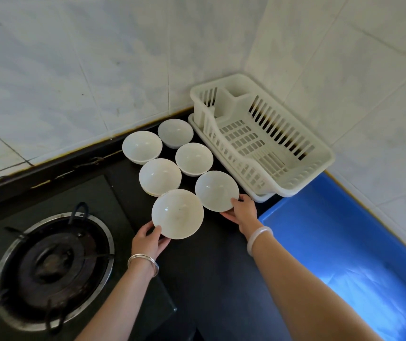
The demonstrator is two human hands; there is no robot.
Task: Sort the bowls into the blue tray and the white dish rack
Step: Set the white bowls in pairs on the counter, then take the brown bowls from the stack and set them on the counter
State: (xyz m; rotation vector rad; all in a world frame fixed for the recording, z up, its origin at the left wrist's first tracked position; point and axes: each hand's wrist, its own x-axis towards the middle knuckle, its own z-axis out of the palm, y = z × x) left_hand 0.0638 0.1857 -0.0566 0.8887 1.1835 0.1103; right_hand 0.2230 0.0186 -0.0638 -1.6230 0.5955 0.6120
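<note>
Your left hand [149,239] grips the nearest bowl [177,214] by its rim; your right hand [242,210] grips the next bowl [216,190] — just beside the white dish rack [293,187]. Four more bowls [160,177] sit behind them on the dark desk [221,267] — blue tray [332,230] to your right.

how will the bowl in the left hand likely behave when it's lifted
Probably rigid and breakable: the bowl looks like glossy glazed ceramic. The shine suggests it may be slippery, and the left hand pinches only its near rim, so it could tilt.
</note>
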